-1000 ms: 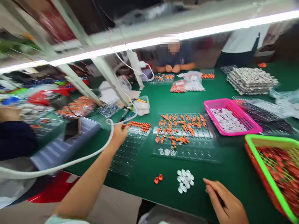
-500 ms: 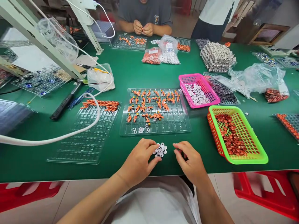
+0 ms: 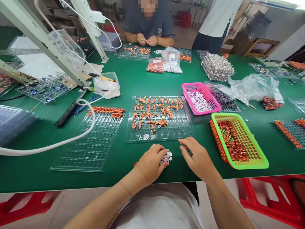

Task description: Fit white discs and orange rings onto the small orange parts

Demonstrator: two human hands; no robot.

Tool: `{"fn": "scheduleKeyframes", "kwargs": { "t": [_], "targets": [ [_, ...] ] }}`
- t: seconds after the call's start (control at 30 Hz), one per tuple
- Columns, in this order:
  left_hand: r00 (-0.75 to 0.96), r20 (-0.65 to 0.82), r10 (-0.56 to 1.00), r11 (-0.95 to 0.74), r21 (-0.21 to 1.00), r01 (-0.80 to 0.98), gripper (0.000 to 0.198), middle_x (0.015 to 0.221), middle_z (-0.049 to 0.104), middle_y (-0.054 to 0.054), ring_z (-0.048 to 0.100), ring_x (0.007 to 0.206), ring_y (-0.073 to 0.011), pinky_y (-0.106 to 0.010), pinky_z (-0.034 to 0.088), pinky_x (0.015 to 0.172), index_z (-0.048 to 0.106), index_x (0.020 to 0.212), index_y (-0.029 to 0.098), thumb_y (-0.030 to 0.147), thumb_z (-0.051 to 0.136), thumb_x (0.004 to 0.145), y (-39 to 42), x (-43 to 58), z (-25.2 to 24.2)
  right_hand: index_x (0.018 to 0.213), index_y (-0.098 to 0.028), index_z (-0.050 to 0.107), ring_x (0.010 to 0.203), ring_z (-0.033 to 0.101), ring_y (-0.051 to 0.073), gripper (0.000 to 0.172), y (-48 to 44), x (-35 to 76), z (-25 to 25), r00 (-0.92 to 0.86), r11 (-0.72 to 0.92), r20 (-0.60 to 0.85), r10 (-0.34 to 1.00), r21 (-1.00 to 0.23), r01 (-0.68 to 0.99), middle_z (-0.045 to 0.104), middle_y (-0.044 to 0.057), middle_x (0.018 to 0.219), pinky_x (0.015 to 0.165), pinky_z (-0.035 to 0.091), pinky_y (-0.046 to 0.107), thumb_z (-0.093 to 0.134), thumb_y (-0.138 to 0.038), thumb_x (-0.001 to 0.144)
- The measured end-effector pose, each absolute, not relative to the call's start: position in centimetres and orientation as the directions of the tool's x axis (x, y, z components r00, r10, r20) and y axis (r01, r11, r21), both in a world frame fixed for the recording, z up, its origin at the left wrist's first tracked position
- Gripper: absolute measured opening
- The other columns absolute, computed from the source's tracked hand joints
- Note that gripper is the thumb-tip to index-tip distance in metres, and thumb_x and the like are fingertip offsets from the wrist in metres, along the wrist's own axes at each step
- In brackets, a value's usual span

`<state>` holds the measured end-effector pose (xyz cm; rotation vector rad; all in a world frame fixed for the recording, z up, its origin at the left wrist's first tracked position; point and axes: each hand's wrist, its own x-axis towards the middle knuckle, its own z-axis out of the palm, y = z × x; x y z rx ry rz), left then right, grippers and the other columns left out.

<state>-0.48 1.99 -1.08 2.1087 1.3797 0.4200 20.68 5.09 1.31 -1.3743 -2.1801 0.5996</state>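
Note:
A small pile of round white discs [image 3: 168, 156] lies on the green table near its front edge. My left hand [image 3: 152, 163] rests at the left side of this pile, thumb and forefinger apart with discs between them; its other fingers are curled underneath. To the right of the pile, my right hand [image 3: 195, 157] hovers with thumb and forefinger apart and nothing visible between them. A clear tray [image 3: 177, 135] beyond the hands carries orange curved pieces [image 3: 164, 110] and several white rings [image 3: 146, 136]. Part of an orange piece [image 3: 135, 164] shows beside my left wrist.
A pink basket [image 3: 215, 107] of white discs and a green basket [image 3: 263, 160] of copper-orange pieces stand at the right. A clear tray [image 3: 81, 156], a hammer [image 3: 66, 113] and a white cable [image 3: 59, 145] are at the left. Across the table, a person [image 3: 149, 28] handles something small.
The camera view has tilted up a little. My right hand has moved forward, toward the clear tray's edge. My left hand has come closer over the white discs.

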Motion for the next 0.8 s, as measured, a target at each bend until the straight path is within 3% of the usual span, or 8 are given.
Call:
{"fn": "scheduleKeyframes", "kwargs": {
  "t": [0.2,0.37,0.53,0.8],
  "targets": [
    [0.423,0.019,0.906,-0.325,0.671,0.666,0.028,0.116,0.065,-0.013,0.062,0.105,-0.0268,-0.044,0.056,0.091,0.066,0.12,0.013,0.016,0.058,0.093,2.0,-1.0,-1.3,0.119,-0.017,0.064,0.097,0.066,0.021,0.026,11.4,17.2,2.3,-0.429,0.407,0.032,0.903,-0.387,0.827,0.068,0.009,0.111,0.083,0.052,0.032,0.051,-0.014,0.097],
    [0.37,0.11,0.922,-0.338,0.693,0.637,0.025,0.115,0.066,-0.014,0.062,0.104,-0.0268,-0.043,0.056,0.089,0.068,0.115,0.013,0.016,0.053,0.096,1.5,-1.4,-1.0,0.123,-0.016,0.063,0.109,0.062,0.025,0.028,15.9,14.3,1.6,-0.434,0.415,0.001,0.901,-0.3,0.859,0.066,0.013,0.119,0.083,0.05,0.031,0.055,-0.016,0.095],
    [0.3,0.198,0.933,-0.347,0.717,0.605,0.023,0.11,0.068,-0.014,0.064,0.101,-0.0261,-0.041,0.056,0.086,0.069,0.112,0.012,0.018,0.054,0.096,1.0,-2.2,-1.1,0.104,-0.014,0.068,0.105,0.063,0.028,0.016,17.0,13.1,0.6,-0.461,0.443,-0.045,0.886,-0.208,0.872,0.068,0.015,0.108,0.077,0.048,0.031,0.058,-0.013,0.091],
    [0.256,0.272,0.928,-0.371,0.75,0.547,0.019,0.105,0.07,-0.012,0.066,0.099,-0.0241,-0.038,0.056,0.085,0.07,0.108,0.014,0.019,0.057,0.094,1.2,-1.9,-1.2,0.094,-0.013,0.067,0.093,0.063,0.026,0.012,16.9,13.2,0.8,-0.457,0.45,0.023,0.889,-0.22,0.865,0.069,0.014,0.099,0.071,0.046,0.031,0.056,-0.013,0.091]
  ]
}}
